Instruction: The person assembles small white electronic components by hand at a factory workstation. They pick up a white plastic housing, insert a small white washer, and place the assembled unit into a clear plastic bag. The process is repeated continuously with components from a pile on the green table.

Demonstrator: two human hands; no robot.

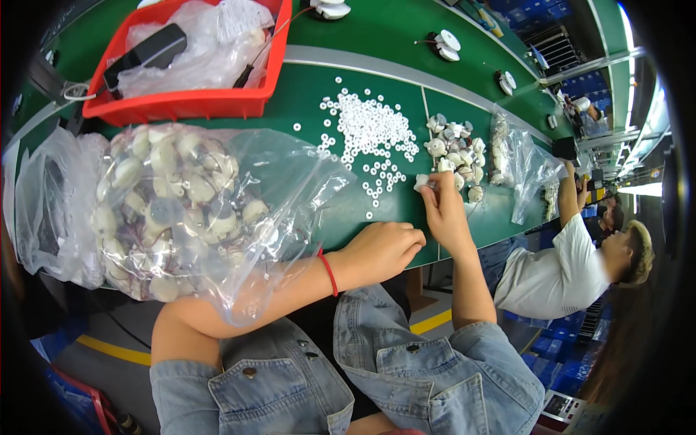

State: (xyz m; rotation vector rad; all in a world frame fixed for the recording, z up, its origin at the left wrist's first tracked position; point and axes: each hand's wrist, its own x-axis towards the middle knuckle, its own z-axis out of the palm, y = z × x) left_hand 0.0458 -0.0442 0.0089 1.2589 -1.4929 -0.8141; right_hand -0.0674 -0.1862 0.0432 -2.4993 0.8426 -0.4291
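Observation:
Pinched between thumb and fingers of my right hand (447,216) is a small white plastic part (423,182), held over the green table beside the loose pile. My left hand (384,251) is curled at the table's near edge, back of the hand up; whatever its fingers may hold is hidden. Ahead of it spreads a heap of small white rings (370,123), with several strays toward me. Just beyond my right hand lies a pile of white motor units (457,154) with metal parts and dark wires.
A large clear bag of similar motor units (181,196) stands at the left, against my left forearm. Behind it is a red bin (174,107) holding plastic bags and a black device. Another clear bag (518,170) lies right, near a person in a white shirt (554,272). White parts (448,45) sit on the far strip.

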